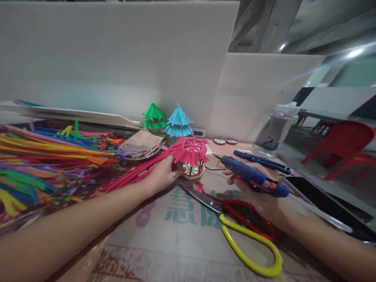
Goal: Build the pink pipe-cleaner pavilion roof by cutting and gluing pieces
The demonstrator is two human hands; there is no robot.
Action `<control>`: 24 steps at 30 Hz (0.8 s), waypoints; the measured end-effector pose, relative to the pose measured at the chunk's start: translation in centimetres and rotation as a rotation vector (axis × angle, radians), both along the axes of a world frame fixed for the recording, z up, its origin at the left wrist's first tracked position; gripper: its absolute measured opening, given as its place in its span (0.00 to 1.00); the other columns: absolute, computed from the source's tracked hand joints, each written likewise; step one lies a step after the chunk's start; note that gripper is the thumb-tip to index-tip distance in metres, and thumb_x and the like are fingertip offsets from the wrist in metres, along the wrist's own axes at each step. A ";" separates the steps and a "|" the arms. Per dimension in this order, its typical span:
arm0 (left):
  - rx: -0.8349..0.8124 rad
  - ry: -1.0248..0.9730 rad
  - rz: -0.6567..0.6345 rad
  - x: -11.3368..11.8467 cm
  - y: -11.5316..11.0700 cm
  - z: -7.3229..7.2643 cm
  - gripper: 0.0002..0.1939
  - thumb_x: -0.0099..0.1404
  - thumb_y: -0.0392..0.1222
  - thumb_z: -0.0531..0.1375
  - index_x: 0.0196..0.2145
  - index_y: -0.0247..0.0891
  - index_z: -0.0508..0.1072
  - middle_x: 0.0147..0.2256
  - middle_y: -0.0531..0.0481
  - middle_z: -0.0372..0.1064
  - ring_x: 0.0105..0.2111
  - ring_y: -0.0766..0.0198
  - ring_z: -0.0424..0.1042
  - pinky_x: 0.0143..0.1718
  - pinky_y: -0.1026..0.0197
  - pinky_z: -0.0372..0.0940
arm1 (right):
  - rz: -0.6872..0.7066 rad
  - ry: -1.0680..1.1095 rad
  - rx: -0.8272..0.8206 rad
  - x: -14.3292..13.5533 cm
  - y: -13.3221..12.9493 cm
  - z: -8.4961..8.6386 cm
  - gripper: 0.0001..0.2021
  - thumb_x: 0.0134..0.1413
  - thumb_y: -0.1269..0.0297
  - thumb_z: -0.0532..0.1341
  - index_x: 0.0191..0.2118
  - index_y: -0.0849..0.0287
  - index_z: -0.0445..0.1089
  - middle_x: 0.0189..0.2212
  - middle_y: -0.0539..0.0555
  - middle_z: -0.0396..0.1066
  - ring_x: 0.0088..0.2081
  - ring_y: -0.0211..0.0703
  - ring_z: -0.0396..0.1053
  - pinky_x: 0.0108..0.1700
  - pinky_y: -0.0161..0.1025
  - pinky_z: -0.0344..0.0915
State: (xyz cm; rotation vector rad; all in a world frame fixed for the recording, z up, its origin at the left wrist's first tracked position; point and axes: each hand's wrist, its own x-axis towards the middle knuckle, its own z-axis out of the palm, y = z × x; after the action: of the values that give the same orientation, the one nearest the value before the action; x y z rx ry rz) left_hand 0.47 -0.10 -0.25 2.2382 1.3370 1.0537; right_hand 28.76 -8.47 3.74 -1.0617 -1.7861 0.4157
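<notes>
My left hand (pixel 165 172) is closed on a small model pavilion (pixel 192 154), gripping its left side. A fringed roof of pink pipe cleaners tops the pavilion, above dark posts and a pale round base. In my right hand (pixel 249 190) is a blue hot glue gun (pixel 249 172), its metal nozzle pointing left toward the pink roof but apart from it. A clear glue stick (pixel 326 215) sticks out of the gun's rear. Scissors (pixel 217 205) with one yellow and one red handle lie between my arms, the red loop partly beneath my right wrist.
Bundles of coloured pipe cleaners (pixel 44 149) fill the left side. Green (pixel 154 113) and blue (pixel 178 119) model pavilions stand behind. A utility knife (pixel 261 160), a clear bottle (pixel 272 131) and a phone (pixel 311 196) are at right. A white panel (pixel 117 58) rises at the back.
</notes>
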 end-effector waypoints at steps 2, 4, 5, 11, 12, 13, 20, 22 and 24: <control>0.025 -0.010 -0.019 0.1 -0.1 0.1 0.20 0.65 0.53 0.58 0.47 0.35 0.68 0.46 0.40 0.73 0.48 0.48 0.72 0.53 0.47 0.65 | -0.033 -0.060 0.004 -0.2 -0.3 -0.1 0.06 0.57 0.57 0.60 0.39 0.50 0.68 0.35 0.53 0.78 0.33 0.46 0.76 0.35 0.43 0.73; 0.039 -0.014 -0.035 0.2 -0.2 0.2 0.19 0.65 0.51 0.59 0.47 0.36 0.69 0.47 0.41 0.72 0.49 0.49 0.72 0.53 0.48 0.65 | -0.080 -0.133 -0.002 -0.1 -0.4 -0.2 0.05 0.57 0.58 0.60 0.37 0.51 0.69 0.34 0.52 0.77 0.32 0.46 0.75 0.33 0.42 0.72; 0.045 -0.013 -0.034 0.2 -0.2 0.2 0.18 0.64 0.49 0.59 0.47 0.36 0.69 0.47 0.42 0.73 0.48 0.50 0.72 0.53 0.49 0.66 | -0.097 -0.174 -0.004 -0.1 -0.4 -0.3 0.05 0.56 0.58 0.60 0.36 0.51 0.69 0.33 0.52 0.76 0.32 0.46 0.74 0.32 0.41 0.71; 0.074 -0.031 -0.028 0.6 -0.5 0.5 0.15 0.63 0.45 0.60 0.46 0.36 0.70 0.45 0.43 0.73 0.47 0.52 0.73 0.53 0.50 0.66 | -0.128 -0.342 -0.076 -0.1 -1.1 -0.5 0.05 0.49 0.59 0.63 0.32 0.51 0.69 0.25 0.48 0.72 0.25 0.43 0.70 0.27 0.37 0.65; 0.078 -0.050 -0.044 0.6 -0.5 0.6 0.15 0.64 0.44 0.60 0.46 0.36 0.70 0.45 0.43 0.73 0.47 0.52 0.73 0.53 0.50 0.66 | -0.130 -0.331 -0.097 -0.2 -1.2 -0.5 0.05 0.49 0.59 0.63 0.32 0.51 0.69 0.25 0.48 0.72 0.25 0.44 0.70 0.27 0.37 0.64; 0.083 -0.070 -0.065 0.7 -0.6 0.7 0.15 0.64 0.44 0.59 0.47 0.36 0.70 0.46 0.43 0.73 0.48 0.53 0.72 0.54 0.50 0.66 | -0.131 -0.309 -0.120 -0.3 -1.2 -0.6 0.05 0.49 0.58 0.63 0.32 0.51 0.69 0.25 0.49 0.73 0.26 0.44 0.71 0.27 0.37 0.64; 0.064 -0.073 -0.094 0.6 -0.6 0.8 0.18 0.63 0.42 0.60 0.51 0.36 0.69 0.49 0.42 0.72 0.50 0.53 0.72 0.55 0.50 0.65 | -0.141 -0.276 -0.155 -0.6 -1.0 -0.4 0.05 0.49 0.57 0.62 0.29 0.50 0.68 0.22 0.47 0.72 0.23 0.42 0.69 0.23 0.35 0.60; 0.078 -0.049 -0.112 0.7 -0.6 0.8 0.16 0.63 0.40 0.60 0.48 0.36 0.70 0.47 0.42 0.73 0.49 0.53 0.72 0.54 0.51 0.66 | -0.151 -0.287 -0.147 -0.5 -0.9 -0.4 0.06 0.49 0.56 0.63 0.28 0.50 0.67 0.20 0.46 0.70 0.22 0.42 0.68 0.22 0.35 0.59; 0.094 -0.053 -0.115 0.8 -0.8 1.1 0.14 0.63 0.39 0.60 0.47 0.37 0.71 0.47 0.43 0.73 0.48 0.54 0.72 0.53 0.52 0.66 | -0.153 -0.313 -0.156 -0.4 -0.8 -0.6 0.08 0.49 0.56 0.64 0.29 0.51 0.66 0.21 0.46 0.70 0.23 0.41 0.68 0.23 0.35 0.60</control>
State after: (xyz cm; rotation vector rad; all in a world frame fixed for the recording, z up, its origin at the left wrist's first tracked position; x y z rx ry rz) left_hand 1.23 -0.93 0.83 2.3067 1.1443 1.1480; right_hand 28.41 -9.26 3.18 -1.4266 -1.9504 0.3114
